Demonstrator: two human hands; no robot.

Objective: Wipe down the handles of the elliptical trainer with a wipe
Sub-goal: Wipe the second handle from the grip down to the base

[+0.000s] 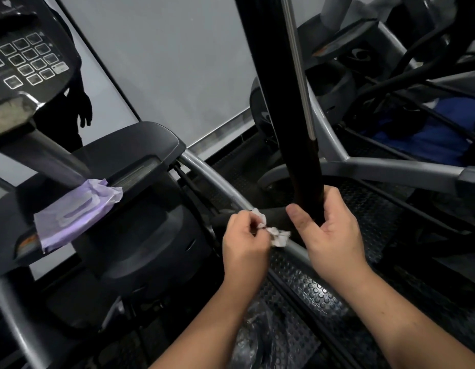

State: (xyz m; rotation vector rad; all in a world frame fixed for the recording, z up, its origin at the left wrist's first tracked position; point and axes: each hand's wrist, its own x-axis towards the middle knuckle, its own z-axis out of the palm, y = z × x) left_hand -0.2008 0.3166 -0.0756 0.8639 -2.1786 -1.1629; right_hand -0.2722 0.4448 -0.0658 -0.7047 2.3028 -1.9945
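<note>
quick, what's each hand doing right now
Left hand: closed, pinching a crumpled white wipe.
Right hand: closed around the lower end of the black handle.

Wipe and elliptical handle, close together low in the view

A small crumpled white wipe (273, 230), grey-smudged, sits bunched at about 6 o'clock, just at 9 o'clock of the black handle (297, 145). That handle is a thick, dark, glossy tube running nearly upright from 12 o'clock down to centre, tilted slightly, with a slim silver bar along its right edge.
</note>
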